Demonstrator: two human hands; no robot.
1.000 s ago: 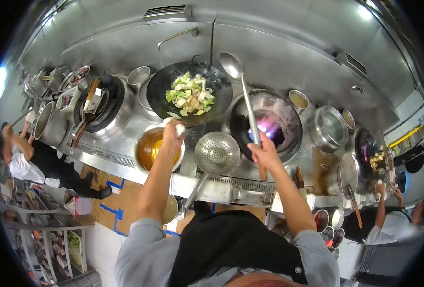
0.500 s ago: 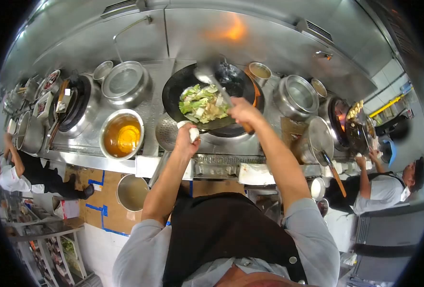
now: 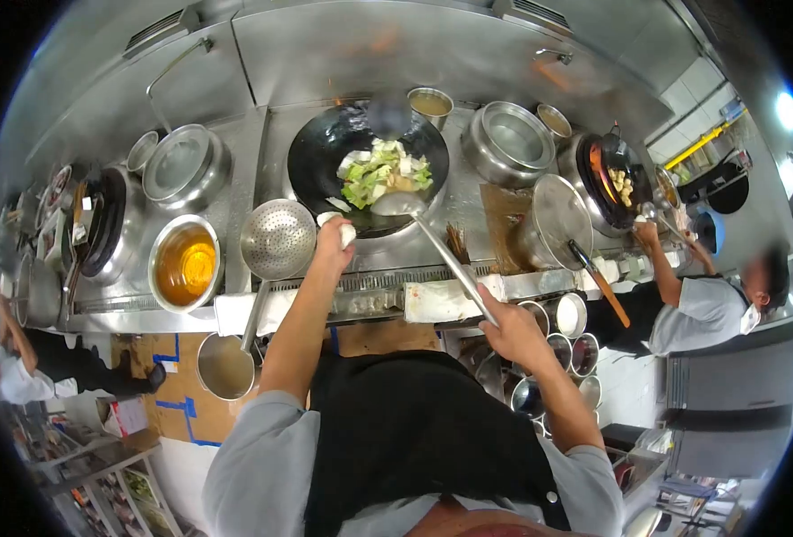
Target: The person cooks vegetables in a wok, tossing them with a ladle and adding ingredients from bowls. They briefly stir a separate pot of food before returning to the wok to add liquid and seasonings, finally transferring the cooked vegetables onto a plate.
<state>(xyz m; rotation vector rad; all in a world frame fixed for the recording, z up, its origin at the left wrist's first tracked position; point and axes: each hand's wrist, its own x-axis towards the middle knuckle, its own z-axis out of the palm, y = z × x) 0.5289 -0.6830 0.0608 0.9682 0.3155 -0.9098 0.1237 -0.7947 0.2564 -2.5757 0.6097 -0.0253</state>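
Note:
A black wok (image 3: 311,161) sits on the stove with chopped green leaves and pale pieces (image 3: 385,174) inside. My left hand (image 3: 332,242) is closed on a folded white cloth (image 3: 348,234) at the wok's near left edge. The handle of a long metal ladle (image 3: 454,266) is in my right hand (image 3: 513,333), which is at the counter's front edge; the ladle's bowl rests by the near side of the food. Left of my left hand lies a perforated strainer (image 3: 278,238).
A bowl of orange liquid (image 3: 186,262) stands at the left, near a lidded pot (image 3: 178,166). Right of the wok are a steel pot (image 3: 513,139) and a mesh strainer (image 3: 561,219). One co-worker (image 3: 705,309) is at the right stove, another (image 3: 29,358) at far left.
My right hand has drawn back from above the wok toward the front edge, with the ladle. The wok now sits flatter, and the camera view has shifted.

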